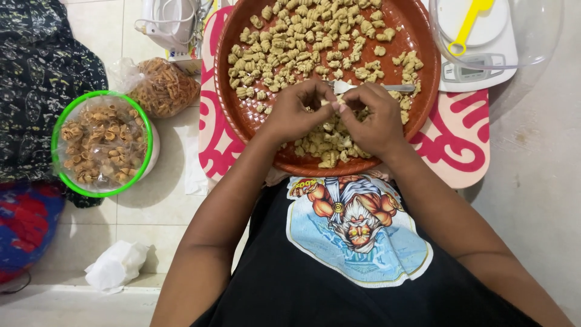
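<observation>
A large round brown tray holds several small ridged pale dough shells, with a loose heap of dough bits at its near edge. Over that heap my left hand and my right hand meet fingertip to fingertip, pinching a small piece of dough between them. A metal fork lies across the tray with its tines just above my fingers, and my right hand touches its handle. The tray rests on a pink and cream patterned board.
To the left stand a green-rimmed bowl of fried brown shells under plastic film and a clear bag of more fried pieces. A white kitchen scale with a yellow spoon sits at the top right. Crumpled white paper lies on the floor tiles.
</observation>
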